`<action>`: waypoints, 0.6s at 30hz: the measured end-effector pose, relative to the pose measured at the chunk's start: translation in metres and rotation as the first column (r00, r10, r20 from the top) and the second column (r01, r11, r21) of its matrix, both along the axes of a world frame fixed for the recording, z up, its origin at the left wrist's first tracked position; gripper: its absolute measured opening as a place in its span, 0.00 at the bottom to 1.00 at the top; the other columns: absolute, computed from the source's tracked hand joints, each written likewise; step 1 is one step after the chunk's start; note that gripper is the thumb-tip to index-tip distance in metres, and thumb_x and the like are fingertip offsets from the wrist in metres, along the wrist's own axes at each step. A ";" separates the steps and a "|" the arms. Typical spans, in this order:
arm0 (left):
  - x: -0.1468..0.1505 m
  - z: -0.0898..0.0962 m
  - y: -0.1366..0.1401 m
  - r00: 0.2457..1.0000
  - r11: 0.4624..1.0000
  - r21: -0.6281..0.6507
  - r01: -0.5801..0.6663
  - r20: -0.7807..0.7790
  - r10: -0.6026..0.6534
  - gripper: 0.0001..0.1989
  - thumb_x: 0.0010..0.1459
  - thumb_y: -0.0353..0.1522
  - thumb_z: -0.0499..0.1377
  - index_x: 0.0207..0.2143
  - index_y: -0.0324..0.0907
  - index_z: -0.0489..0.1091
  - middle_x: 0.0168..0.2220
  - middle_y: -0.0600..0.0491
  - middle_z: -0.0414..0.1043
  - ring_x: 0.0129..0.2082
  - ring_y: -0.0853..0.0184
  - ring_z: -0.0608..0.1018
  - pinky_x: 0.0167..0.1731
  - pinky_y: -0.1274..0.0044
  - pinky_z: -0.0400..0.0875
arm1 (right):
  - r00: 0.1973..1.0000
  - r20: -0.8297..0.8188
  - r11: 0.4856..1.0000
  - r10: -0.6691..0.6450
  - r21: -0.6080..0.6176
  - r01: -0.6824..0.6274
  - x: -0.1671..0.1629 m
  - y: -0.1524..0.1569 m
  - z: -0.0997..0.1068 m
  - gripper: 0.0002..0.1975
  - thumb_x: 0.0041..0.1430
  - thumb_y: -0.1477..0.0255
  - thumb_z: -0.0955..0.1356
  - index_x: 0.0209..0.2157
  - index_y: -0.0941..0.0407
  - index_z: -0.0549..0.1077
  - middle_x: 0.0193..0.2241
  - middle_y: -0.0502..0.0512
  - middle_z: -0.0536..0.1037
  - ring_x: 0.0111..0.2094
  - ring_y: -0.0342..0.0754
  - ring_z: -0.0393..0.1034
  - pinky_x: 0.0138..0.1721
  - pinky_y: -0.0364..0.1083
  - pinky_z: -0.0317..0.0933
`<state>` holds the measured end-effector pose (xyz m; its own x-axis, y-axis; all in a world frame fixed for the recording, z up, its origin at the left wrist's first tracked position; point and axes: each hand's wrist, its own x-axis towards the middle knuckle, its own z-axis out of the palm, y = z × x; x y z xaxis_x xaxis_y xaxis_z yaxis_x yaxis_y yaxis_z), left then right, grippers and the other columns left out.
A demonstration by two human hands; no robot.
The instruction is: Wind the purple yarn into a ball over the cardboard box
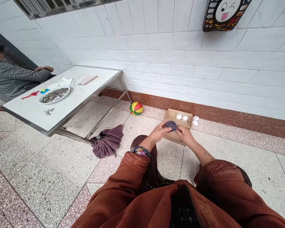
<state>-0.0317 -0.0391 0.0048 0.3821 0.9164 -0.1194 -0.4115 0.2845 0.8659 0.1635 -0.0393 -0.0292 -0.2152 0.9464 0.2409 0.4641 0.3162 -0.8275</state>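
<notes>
A small ball of dark grey-purple yarn is held up in front of my knees, above the near side of an open cardboard box. My left hand grips it from the left, thumb along its lower edge. At its right edge, my right hand is closed, with thumb and fingertips pinched against the yarn; any loose strand there is too small to make out. Inside the box lie white balls of yarn with a pale strand trailing. Small white wrapped items rest on the floor just right of it.
A white table at left bears a plate of sunflower seeds; a person in a checked sleeve sits behind it. A coloured ball and purple cloth lie on the floor. A black basket hangs on the wall.
</notes>
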 end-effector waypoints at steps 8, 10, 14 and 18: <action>0.001 -0.010 0.001 0.955 0.990 0.129 -0.055 -0.283 0.090 0.26 0.43 0.32 0.72 0.47 0.39 0.77 0.43 0.50 0.77 0.44 0.64 0.75 0.53 0.69 0.65 | 0.981 -0.020 0.978 0.191 0.094 -0.188 0.009 -0.013 0.040 0.11 0.66 0.61 0.68 0.35 0.53 0.79 0.29 0.53 0.76 0.31 0.49 0.70 0.36 0.48 0.64; 0.001 -0.008 -0.002 0.942 0.990 0.118 0.078 -0.334 -0.035 0.26 0.46 0.33 0.71 0.49 0.39 0.76 0.44 0.49 0.76 0.43 0.64 0.75 0.51 0.69 0.66 | 0.989 -0.049 0.982 0.142 0.130 -0.135 0.012 -0.007 0.045 0.12 0.66 0.60 0.68 0.34 0.52 0.79 0.30 0.54 0.76 0.33 0.51 0.70 0.37 0.49 0.65; 0.001 -0.003 -0.008 0.934 0.969 0.085 0.232 -0.297 -0.197 0.35 0.50 0.36 0.71 0.61 0.46 0.69 0.49 0.47 0.74 0.44 0.63 0.75 0.44 0.71 0.69 | 0.993 -0.110 0.991 0.036 0.135 -0.021 0.013 0.006 0.044 0.12 0.64 0.60 0.69 0.31 0.52 0.78 0.30 0.54 0.77 0.34 0.51 0.70 0.39 0.50 0.65; 0.000 0.004 -0.009 0.969 0.970 0.066 0.234 -0.093 -0.228 0.43 0.49 0.35 0.72 0.66 0.55 0.62 0.49 0.50 0.73 0.43 0.66 0.75 0.41 0.74 0.69 | 0.978 -0.210 0.999 -0.013 0.032 0.021 0.008 0.011 0.030 0.13 0.63 0.59 0.68 0.31 0.53 0.76 0.30 0.53 0.77 0.34 0.50 0.70 0.39 0.49 0.64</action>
